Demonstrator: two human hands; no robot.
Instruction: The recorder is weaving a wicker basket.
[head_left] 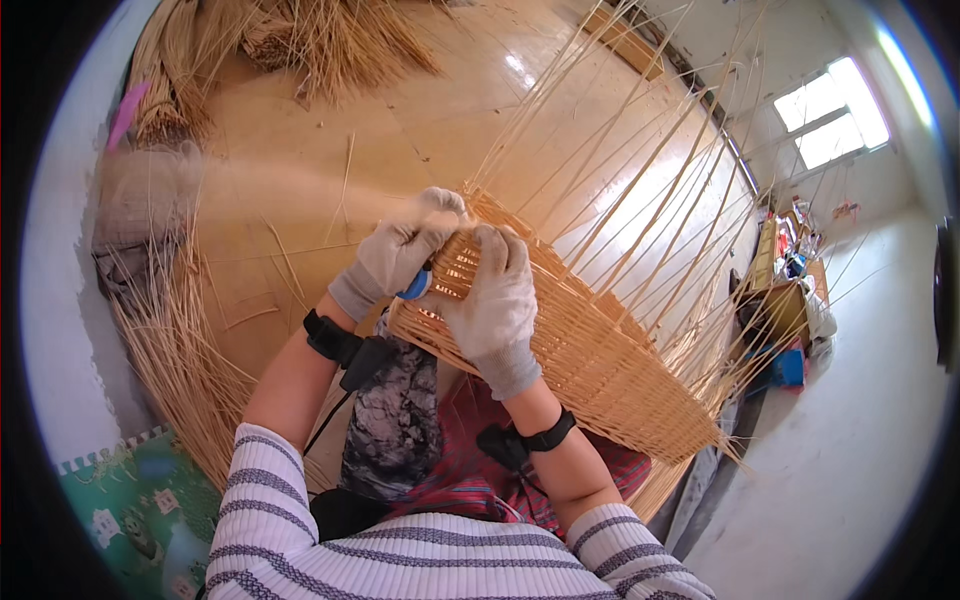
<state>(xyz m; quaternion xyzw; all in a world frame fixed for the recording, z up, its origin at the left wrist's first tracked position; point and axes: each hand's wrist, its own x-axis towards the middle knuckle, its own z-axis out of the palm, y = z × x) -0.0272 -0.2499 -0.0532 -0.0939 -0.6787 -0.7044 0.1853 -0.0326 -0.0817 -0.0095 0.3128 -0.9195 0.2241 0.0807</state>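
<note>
Bright daylight enters by the window [832, 112] up and right of the hands, throwing white glare on the glossy floor [520, 70] beyond them. Fisheye bending curves the dark-vignetted rim; the left edge blurs softly.

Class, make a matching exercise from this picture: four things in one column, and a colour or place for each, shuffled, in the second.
1. half-woven wicker basket
2. small round tool tip
3. loose straw-coloured reed bundle
4. patterned foam play mat

A. green, lower left corner
B. blue, between the gloved hands
C. on the person's lap, under the left hand and right hand
D. on the floor at left

Pairs: 1-C, 2-B, 3-D, 4-A
</note>
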